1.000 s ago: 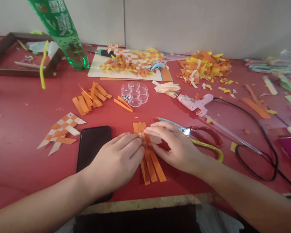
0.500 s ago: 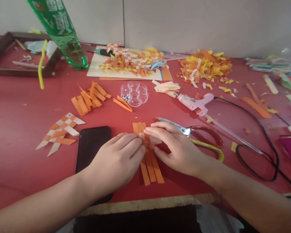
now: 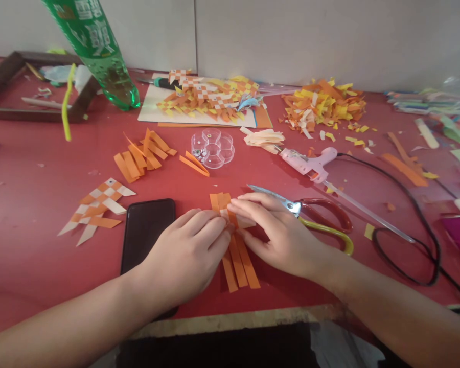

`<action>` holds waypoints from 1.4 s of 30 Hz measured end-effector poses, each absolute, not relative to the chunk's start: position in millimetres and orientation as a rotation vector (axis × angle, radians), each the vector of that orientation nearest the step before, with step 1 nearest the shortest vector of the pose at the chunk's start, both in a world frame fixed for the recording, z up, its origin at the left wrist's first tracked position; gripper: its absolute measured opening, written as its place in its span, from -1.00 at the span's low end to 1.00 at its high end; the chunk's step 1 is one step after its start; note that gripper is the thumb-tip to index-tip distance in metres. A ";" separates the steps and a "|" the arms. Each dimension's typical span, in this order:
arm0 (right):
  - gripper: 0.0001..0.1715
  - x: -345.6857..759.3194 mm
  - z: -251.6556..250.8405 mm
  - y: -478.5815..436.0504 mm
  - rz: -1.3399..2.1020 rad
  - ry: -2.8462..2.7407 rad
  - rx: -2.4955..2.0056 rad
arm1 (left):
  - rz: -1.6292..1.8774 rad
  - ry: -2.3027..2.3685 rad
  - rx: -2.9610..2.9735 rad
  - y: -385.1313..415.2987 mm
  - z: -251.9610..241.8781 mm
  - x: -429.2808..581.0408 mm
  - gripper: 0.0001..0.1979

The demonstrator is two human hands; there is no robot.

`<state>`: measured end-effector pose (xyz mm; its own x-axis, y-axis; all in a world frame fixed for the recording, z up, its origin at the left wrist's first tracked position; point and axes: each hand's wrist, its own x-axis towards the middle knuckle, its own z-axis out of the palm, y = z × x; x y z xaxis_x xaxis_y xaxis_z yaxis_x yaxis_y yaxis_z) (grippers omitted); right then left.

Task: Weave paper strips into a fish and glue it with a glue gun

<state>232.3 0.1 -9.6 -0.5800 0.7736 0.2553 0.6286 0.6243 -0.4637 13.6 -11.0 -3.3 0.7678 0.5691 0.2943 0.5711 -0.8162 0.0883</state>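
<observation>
Head view: orange paper strips (image 3: 238, 263) lie right of the phone (image 3: 147, 230), white strip (image 3: 246, 222) crossing them. Left hand (image 3: 195, 250), partly over the phone, has fingers curled onto the strips; cannot tell what it pinches, fingertips hidden. Right hand (image 3: 278, 232), farther right of the phone, has thumb apart from extended fingers, fingertips touching the strips. Scissors (image 3: 293, 207) well right of the phone, beside the right hand. Checkered paper fish (image 3: 101, 202) just left of the phone; loose orange strips (image 3: 142, 158) beyond it.
</observation>
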 end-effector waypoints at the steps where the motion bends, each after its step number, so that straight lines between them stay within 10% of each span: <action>1: -0.46 232.1 -9.6 0.2 0.453 -2.413 -1.107 | -0.495 -0.949 -2.951 -11.2 -3.0 13.7 -0.74; 30: -0.33 230.7 -9.7 -0.8 0.511 -2.402 -1.153 | -0.439 -0.982 -2.995 -13.8 -1.7 12.9 -0.78; 42: -0.62 314.0 40.4 55.5 0.048 -2.106 -1.640 | -0.413 -0.996 -2.989 -13.4 -1.4 10.9 -0.68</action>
